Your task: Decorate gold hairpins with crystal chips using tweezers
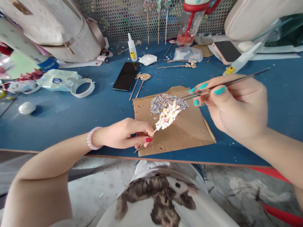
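Observation:
My left hand (129, 134) pinches the thin stem of a hairpin (167, 117), whose ornate metal head shines brightly and is tilted up to the right. In my right hand (239, 107) is a pair of dark tweezers (227, 82), the tips pointing left at a pile of small glittering rhinestones (161, 102). Whether the tips grip a stone is too small to tell. The rhinestones lie on a sheet of brown cardboard (189, 129), partly behind the hairpin's head.
Behind the cardboard lie a black phone (126, 76) and two more hairpins (143, 77). Glue bottles (132, 50) stand or lean farther back. A tape roll (82, 88) and a white egg-shaped object (27, 108) are at left. A red-lidded cup (190, 25) stands by a perforated metal panel (113, 22).

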Tool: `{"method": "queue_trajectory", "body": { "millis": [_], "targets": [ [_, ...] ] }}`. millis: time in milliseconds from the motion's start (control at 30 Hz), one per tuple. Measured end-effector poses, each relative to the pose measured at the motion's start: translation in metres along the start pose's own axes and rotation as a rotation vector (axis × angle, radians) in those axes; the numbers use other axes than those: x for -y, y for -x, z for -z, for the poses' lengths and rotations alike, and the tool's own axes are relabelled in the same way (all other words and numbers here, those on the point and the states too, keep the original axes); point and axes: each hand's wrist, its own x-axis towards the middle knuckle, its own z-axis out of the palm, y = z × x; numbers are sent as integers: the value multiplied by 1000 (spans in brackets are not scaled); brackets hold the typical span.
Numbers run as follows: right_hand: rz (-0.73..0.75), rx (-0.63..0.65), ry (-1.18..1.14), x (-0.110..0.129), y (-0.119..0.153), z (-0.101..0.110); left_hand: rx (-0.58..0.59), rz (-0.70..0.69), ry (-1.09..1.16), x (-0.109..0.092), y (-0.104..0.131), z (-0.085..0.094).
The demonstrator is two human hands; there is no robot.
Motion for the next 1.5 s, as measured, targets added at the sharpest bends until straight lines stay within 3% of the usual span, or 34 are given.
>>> {"method": "queue_trajectory", "body": {
  "millis": [333,867,1500],
  "targets": [
    [-119,-7,-113,-1,-4,-1,17,8,11,1,0,0],
    [-127,14,-191,1,-4,-2,31,31,16,2,1,1],
    [-190,-61,-168,0,-4,-6,41,45,31,2,1,1]
  ]
}}
